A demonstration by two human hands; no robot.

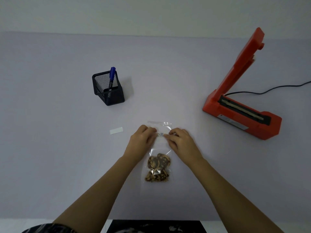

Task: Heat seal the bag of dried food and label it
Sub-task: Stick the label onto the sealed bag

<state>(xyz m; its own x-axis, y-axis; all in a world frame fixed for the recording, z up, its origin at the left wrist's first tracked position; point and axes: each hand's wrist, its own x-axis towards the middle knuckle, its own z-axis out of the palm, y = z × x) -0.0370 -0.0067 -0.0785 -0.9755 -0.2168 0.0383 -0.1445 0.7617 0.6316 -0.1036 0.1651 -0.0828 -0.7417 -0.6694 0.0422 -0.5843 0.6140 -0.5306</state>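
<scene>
We counted one bag point(159, 165) of dried food flat on the surface point(58, 148), one label point(161, 134) on its upper half, one sealer point(217, 106) and one pen point(112, 74). The left hand point(143, 140) and right hand point(182, 142) pressed the label, each grip loose, hiding its ends; its print was illegible.

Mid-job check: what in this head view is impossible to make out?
1. Head view: writing on the small white label on the clear plastic bag of dried food is too small; the left hand and right hand cover its ends.
2. Head view: whether those hands pinch or press it; knuckles hide the fingertips.
3. Head view: the black cable of the orange heat sealer leaves the right edge; plug unseen.
</scene>
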